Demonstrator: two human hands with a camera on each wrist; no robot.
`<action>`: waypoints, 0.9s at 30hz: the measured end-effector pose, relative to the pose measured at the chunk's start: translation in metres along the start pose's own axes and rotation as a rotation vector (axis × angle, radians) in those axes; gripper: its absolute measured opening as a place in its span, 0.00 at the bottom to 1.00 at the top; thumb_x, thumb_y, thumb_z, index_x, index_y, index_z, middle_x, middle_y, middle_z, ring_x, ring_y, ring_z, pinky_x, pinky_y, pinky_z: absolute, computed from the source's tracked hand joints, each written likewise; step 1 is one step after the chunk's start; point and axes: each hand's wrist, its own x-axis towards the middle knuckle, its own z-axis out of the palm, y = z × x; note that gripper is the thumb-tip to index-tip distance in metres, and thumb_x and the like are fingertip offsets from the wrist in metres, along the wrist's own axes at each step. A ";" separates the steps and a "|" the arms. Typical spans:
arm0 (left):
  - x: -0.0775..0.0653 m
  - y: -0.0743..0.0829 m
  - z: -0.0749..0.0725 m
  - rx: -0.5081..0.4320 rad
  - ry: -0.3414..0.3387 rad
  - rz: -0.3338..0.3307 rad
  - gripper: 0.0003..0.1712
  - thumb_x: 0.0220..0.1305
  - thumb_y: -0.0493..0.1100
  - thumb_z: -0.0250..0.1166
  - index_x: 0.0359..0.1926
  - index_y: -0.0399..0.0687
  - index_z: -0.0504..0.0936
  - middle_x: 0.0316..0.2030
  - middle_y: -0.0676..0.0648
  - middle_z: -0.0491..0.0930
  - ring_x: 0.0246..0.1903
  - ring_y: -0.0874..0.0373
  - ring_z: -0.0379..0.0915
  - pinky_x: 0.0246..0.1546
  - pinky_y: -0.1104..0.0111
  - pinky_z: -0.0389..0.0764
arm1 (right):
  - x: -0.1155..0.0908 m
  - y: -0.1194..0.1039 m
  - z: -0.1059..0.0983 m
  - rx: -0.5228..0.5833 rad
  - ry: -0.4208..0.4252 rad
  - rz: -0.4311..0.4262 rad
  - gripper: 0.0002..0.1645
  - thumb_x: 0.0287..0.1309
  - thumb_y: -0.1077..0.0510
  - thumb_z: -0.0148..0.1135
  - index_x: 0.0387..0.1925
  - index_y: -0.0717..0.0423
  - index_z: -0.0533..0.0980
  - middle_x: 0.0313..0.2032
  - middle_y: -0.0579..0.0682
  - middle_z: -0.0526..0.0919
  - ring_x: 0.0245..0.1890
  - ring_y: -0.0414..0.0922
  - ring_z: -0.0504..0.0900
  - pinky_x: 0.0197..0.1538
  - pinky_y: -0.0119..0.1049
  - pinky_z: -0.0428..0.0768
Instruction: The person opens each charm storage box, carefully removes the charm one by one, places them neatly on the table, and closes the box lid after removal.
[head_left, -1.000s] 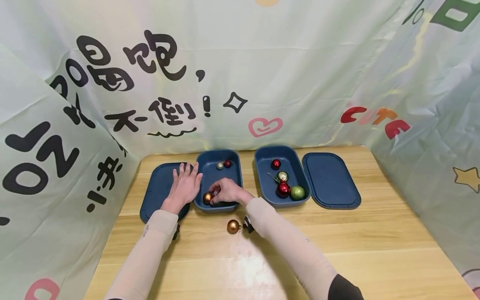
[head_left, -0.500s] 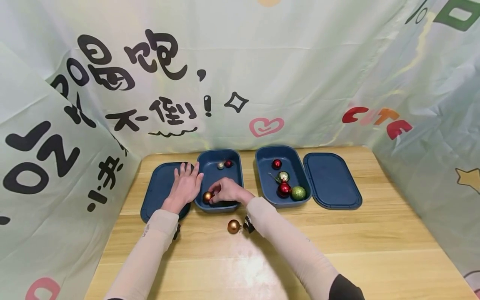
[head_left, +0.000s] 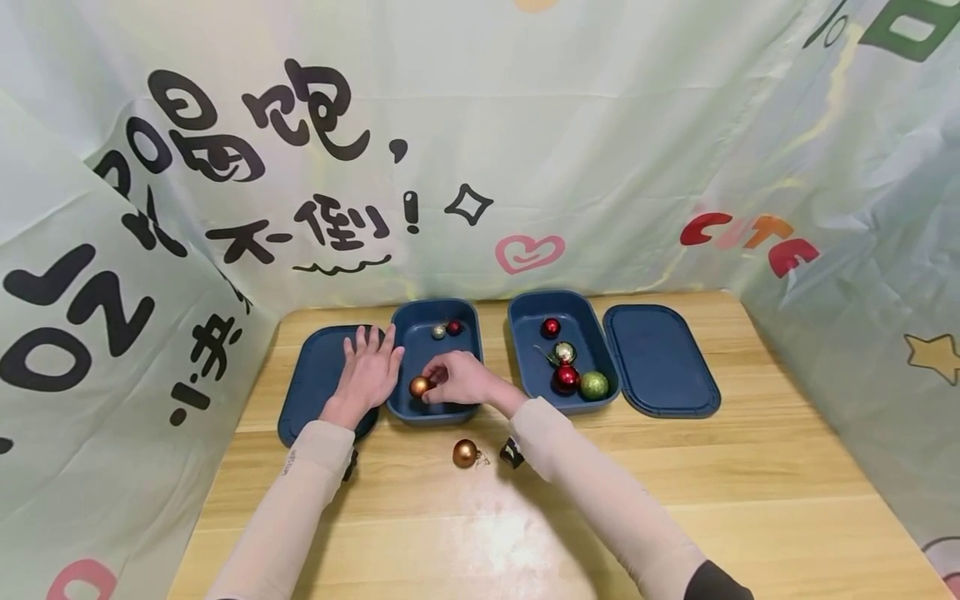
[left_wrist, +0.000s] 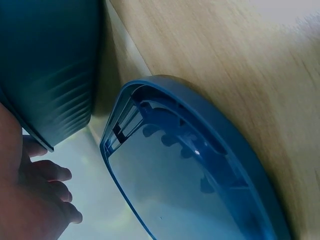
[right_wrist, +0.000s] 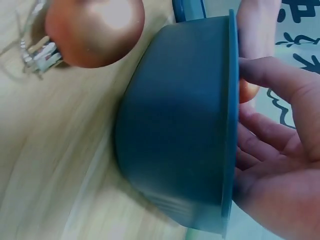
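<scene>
In the head view my right hand (head_left: 461, 379) pinches a copper Christmas ball (head_left: 420, 387) low inside the left blue box (head_left: 435, 417). From the right wrist view, the box wall hides most of that ball (right_wrist: 248, 91), and my thumb bends over the rim. My left hand (head_left: 367, 371) has its fingers spread beside the box's left rim, over the left blue lid (head_left: 318, 367); whether it touches the rim I cannot tell. A small silvery ball (head_left: 438, 332) and a small dark red ball (head_left: 454, 327) lie at the box's far end.
Another copper ball (head_left: 465, 453) lies on the wooden table (head_left: 480, 533) before the left box. The right blue box (head_left: 525, 367) holds red balls, a gold ball (head_left: 565, 352) and a glittery green ball (head_left: 595, 385). Its lid (head_left: 660, 358) lies to its right. A printed curtain (head_left: 600, 167) stands behind.
My right hand and the copper ball it pinches have shifted slightly up and to the right in the head view. The left hand stays put.
</scene>
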 end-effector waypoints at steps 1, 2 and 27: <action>0.000 0.000 0.000 -0.004 0.000 -0.001 0.36 0.88 0.55 0.38 0.84 0.40 0.52 0.80 0.24 0.51 0.81 0.24 0.34 0.78 0.29 0.38 | -0.002 0.001 -0.001 0.004 0.008 -0.006 0.20 0.58 0.53 0.77 0.49 0.57 0.86 0.42 0.50 0.91 0.41 0.41 0.87 0.49 0.32 0.85; 0.000 -0.001 0.001 0.001 0.001 0.002 0.36 0.88 0.54 0.38 0.84 0.40 0.52 0.80 0.23 0.51 0.81 0.24 0.34 0.78 0.28 0.38 | -0.004 0.001 -0.002 0.011 0.014 -0.008 0.20 0.58 0.53 0.77 0.49 0.57 0.86 0.43 0.50 0.91 0.41 0.40 0.87 0.48 0.32 0.84; -0.002 -0.001 -0.001 -0.003 -0.037 0.000 0.39 0.87 0.59 0.32 0.85 0.41 0.48 0.81 0.24 0.46 0.82 0.25 0.29 0.78 0.29 0.34 | -0.076 0.017 -0.020 0.205 0.159 0.028 0.18 0.59 0.57 0.77 0.50 0.56 0.84 0.38 0.48 0.88 0.37 0.38 0.85 0.44 0.30 0.84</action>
